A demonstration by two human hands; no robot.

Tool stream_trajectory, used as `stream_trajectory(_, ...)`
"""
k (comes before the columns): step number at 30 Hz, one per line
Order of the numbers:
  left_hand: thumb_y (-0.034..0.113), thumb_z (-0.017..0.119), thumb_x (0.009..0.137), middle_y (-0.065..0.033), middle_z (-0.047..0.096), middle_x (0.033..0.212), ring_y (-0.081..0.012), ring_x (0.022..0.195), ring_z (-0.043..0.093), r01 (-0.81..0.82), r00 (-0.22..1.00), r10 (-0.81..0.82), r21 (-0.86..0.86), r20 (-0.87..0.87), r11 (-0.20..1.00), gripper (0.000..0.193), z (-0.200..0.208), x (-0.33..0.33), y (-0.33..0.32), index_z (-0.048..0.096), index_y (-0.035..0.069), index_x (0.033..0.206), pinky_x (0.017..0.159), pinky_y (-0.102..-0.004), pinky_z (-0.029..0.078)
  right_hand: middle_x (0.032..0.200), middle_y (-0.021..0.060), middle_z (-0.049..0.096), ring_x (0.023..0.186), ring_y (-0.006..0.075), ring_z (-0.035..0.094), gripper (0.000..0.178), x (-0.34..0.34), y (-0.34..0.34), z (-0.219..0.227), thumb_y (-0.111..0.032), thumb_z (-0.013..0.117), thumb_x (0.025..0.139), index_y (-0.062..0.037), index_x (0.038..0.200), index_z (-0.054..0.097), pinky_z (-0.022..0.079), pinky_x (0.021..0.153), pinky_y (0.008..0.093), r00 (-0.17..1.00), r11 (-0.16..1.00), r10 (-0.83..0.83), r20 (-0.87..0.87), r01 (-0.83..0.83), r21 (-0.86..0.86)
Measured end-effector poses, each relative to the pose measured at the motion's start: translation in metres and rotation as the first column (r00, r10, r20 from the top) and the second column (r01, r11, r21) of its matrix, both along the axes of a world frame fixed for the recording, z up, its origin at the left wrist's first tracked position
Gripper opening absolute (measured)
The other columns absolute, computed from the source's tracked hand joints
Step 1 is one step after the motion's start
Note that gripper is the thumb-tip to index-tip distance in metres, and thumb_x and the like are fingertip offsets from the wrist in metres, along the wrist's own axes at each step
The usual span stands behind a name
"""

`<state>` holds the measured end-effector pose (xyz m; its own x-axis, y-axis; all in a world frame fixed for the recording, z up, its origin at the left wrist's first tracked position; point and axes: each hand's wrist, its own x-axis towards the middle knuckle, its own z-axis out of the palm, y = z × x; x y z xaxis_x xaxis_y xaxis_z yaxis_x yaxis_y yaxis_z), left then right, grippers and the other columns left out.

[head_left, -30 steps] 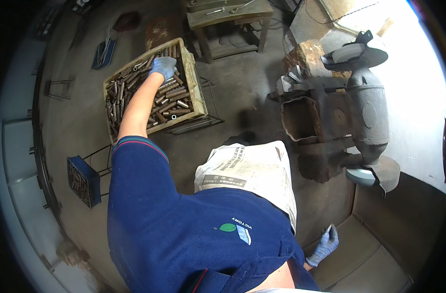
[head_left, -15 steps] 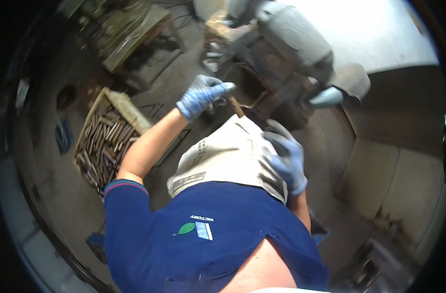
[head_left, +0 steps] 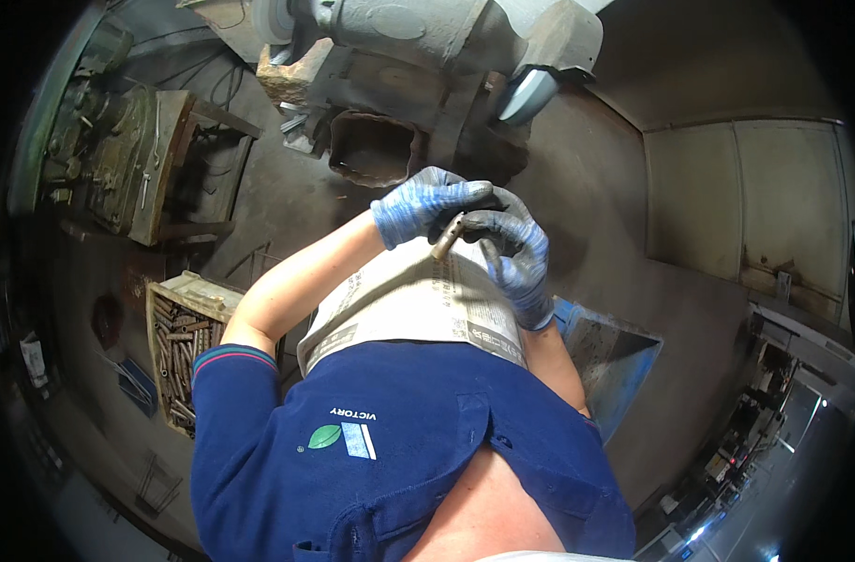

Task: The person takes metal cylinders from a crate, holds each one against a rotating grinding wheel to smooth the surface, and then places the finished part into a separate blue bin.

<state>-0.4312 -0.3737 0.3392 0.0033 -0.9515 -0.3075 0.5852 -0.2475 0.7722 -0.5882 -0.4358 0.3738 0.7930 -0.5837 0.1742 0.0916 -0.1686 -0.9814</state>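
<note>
My right hand (head_left: 519, 251), in a blue-and-grey knit glove with dark fingers, is closed with its fingertips on a short, brownish metal rod (head_left: 447, 238). My left hand (head_left: 427, 201), gloved the same way, is closed close against the right one at the rod's upper end. Its fingertips are partly hidden, so what it grips there does not show fully. The rod tilts over a sheet of newspaper (head_left: 399, 304) that covers my lap. To my left stands a wooden box (head_left: 202, 288) holding many similar rods (head_left: 179, 351).
Ahead is a large grey grinding machine (head_left: 399, 33) with a rusty open bin (head_left: 371, 155) beneath it. A worn blue metal tray (head_left: 624, 347) sits by my right arm. A workbench with tools (head_left: 170, 159) stands at the far left; pale cabinet panels (head_left: 736, 187) line the right.
My left hand has moved right, bringing the rod to my right hand, and the two hands now meet. My view has turned, so the machine appears farther left and the blue tray shows.
</note>
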Motion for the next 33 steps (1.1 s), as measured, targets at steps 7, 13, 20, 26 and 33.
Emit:
stream_trajectory(7,0.048,0.049,0.089,-0.0037,0.056,0.055,-0.0088,0.035,0.046,0.104,0.981,-0.121,0.116,0.152,0.988,0.048,0.014,-0.004,-0.012,0.061,0.002,0.080,0.034,-0.0203,0.037,0.106,0.0130,0.053,0.089,0.0191,0.060,0.013,-0.006,0.004,-0.011,-0.004,0.060,0.083,0.0048,0.092,0.064,0.052,0.076,0.0267,0.986,0.954,-0.162,-0.046,0.144,-0.262)
stream_trajectory(13,0.053,0.042,0.091,-0.0078,0.060,0.064,-0.0147,0.054,0.059,0.091,0.987,-0.097,0.052,0.128,0.994,0.057,0.017,0.006,-0.002,0.062,0.000,0.082,0.053,-0.0252,0.049,0.105,0.0131,0.055,0.086,0.0162,0.060,0.012,-0.004,0.002,-0.008,0.002,0.055,0.085,0.0065,0.090,0.064,0.052,0.070,0.0245,0.973,0.973,-0.229,-0.015,0.230,0.014)
stream_trajectory(20,0.036,0.051,0.091,-0.0128,0.066,0.084,-0.0181,0.073,0.064,-0.028,0.999,0.026,-0.041,-0.047,0.999,0.044,-0.009,0.009,0.015,0.062,-0.005,0.101,0.068,-0.0295,0.052,0.100,0.0101,0.058,0.080,0.0167,0.063,0.014,0.008,0.004,-0.009,-0.001,0.065,0.078,0.0039,0.091,0.065,0.051,0.071,0.0257,0.956,0.955,-0.291,-0.025,0.289,-0.062)
stream_trajectory(26,0.030,0.053,0.091,-0.0098,0.064,0.078,-0.0156,0.065,0.064,-0.053,0.971,0.063,0.051,-0.230,0.997,0.034,-0.010,0.022,0.008,0.062,-0.002,0.094,0.051,-0.0232,0.050,0.106,0.0158,0.056,0.089,0.0268,0.063,0.031,0.025,0.011,0.007,-0.004,0.071,0.067,0.0010,0.097,0.064,0.052,0.077,0.0317,0.972,0.921,-0.233,-0.035,0.209,-0.330)
stream_trajectory(33,0.030,0.049,0.093,-0.0073,0.062,0.069,-0.0118,0.050,0.060,-0.082,0.982,0.071,0.057,0.175,0.995,0.032,0.008,0.029,0.007,0.060,0.000,0.097,0.036,-0.0189,0.043,0.108,0.0147,0.055,0.091,0.0211,0.062,0.021,0.026,0.006,-0.017,-0.004,0.066,0.075,0.0029,0.095,0.064,0.052,0.074,0.0288,0.980,0.961,-0.195,-0.033,0.184,-0.204)
